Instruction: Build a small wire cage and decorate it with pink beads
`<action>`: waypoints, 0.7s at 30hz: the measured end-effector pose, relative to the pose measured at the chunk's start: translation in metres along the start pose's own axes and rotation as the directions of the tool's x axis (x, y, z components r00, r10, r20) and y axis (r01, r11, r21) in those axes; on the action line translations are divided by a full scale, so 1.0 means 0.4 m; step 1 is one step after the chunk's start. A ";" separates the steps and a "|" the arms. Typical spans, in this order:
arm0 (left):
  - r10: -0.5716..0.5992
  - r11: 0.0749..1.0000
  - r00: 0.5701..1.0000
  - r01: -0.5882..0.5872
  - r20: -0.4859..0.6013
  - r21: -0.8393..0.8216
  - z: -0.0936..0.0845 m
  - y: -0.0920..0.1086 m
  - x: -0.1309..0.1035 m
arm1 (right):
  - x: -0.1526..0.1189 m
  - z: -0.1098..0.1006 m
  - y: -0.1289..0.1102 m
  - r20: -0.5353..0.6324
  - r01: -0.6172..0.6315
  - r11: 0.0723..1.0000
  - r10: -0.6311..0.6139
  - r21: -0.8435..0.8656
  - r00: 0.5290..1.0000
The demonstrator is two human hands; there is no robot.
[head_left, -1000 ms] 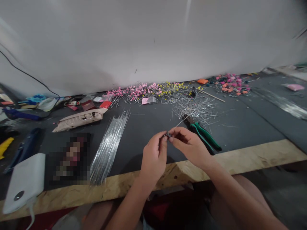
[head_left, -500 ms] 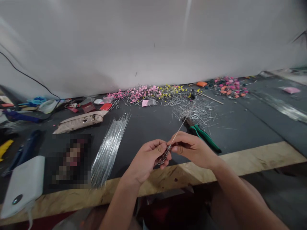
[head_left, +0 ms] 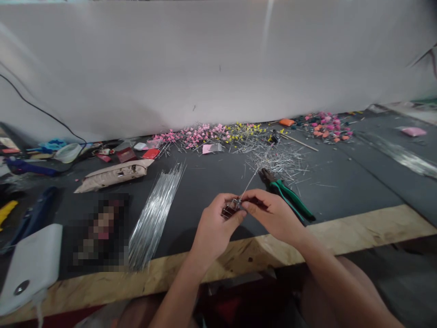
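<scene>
Dark grey tabletop (head_left: 205,182), small silver wire frame (head_left: 231,207) now tilted differently, my left hand (head_left: 216,223) and right hand (head_left: 273,212) pinching it.

the left hand (head_left: 215,225) and right hand (head_left: 282,216) are bare, with slim fingers; the nails are too small to judge. the 2 forearms (head_left: 337,278) are uncovered, narrowing towards the wrists. 1 bare leg (head_left: 363,275) shows partly, in shadow.

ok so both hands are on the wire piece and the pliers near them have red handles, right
The handles are green, not red, as the head view shows; the left hand and right hand are on the wire piece, near the pliers.
</scene>
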State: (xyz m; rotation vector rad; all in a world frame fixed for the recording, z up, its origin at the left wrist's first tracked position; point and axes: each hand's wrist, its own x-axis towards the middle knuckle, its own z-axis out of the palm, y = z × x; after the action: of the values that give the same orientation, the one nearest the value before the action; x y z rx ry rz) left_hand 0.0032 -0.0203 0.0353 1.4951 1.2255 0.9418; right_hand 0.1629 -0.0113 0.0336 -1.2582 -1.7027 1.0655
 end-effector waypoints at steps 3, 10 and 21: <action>0.038 0.990 0.999 -0.037 -0.006 0.138 -0.002 -0.001 0.000 | 0.002 0.006 0.003 -0.020 -0.026 1.000 0.026 0.008 0.999; -0.094 0.905 0.941 -0.056 -0.326 -0.423 -0.039 -0.012 0.030 | 0.012 0.010 0.023 -0.113 -0.116 0.992 0.121 0.051 0.986; 0.234 0.910 0.972 -0.217 -0.006 0.353 0.008 -0.007 0.003 | 0.011 0.034 0.019 -0.089 -0.136 0.984 0.147 0.113 0.985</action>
State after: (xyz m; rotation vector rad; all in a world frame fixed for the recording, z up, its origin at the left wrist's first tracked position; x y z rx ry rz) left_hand 0.0059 -0.0196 0.0316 1.9399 1.3259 0.9476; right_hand 0.1522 -0.0084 0.0221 -1.3565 -1.4820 1.1430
